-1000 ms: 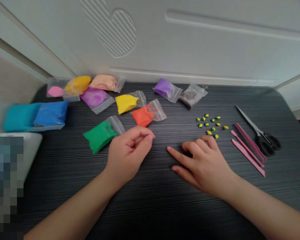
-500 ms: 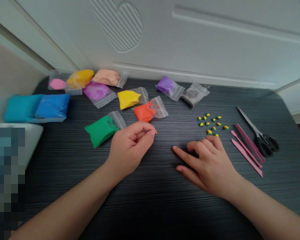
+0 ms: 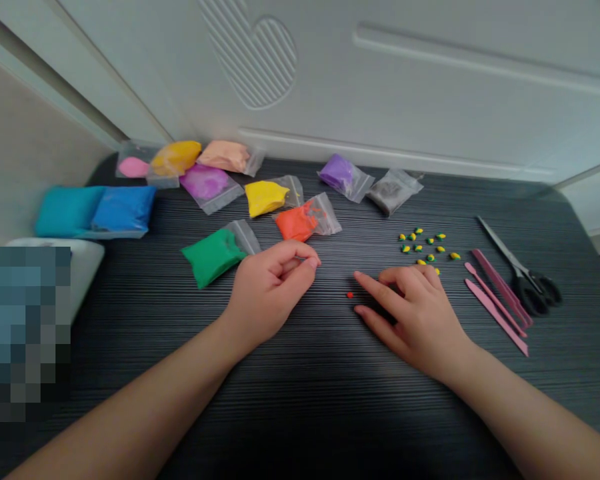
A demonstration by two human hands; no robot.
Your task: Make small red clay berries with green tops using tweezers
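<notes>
A tiny red piece of clay [image 3: 350,295] lies on the dark table between my hands. My right hand [image 3: 413,310] rests just right of it, thumb and index finger spread apart and not touching it, with nothing held. My left hand [image 3: 275,287] is closed, its thumb and index finger pinched together; anything between them is too small or hidden to make out. Beyond my right knuckles sit several small yellow-and-green clay pieces [image 3: 431,258], the nearest partly covered by that hand. A bag of green clay [image 3: 214,257] lies left of my left hand, and a bag of orange-red clay [image 3: 297,222] beyond it.
At right lie pink modelling tools [image 3: 495,315] and black-handled scissors [image 3: 523,277]. Bags of yellow [image 3: 266,198], purple [image 3: 337,172] and grey clay [image 3: 393,192] line the back, near a white panel [image 3: 430,100]. Blue bags [image 3: 123,212] and a white container [image 3: 87,260] stand left.
My right index fingertip has lifted and moved away from the table spot, where the red clay piece now shows. My left hand stays pinched. The whole view has shifted slightly.
</notes>
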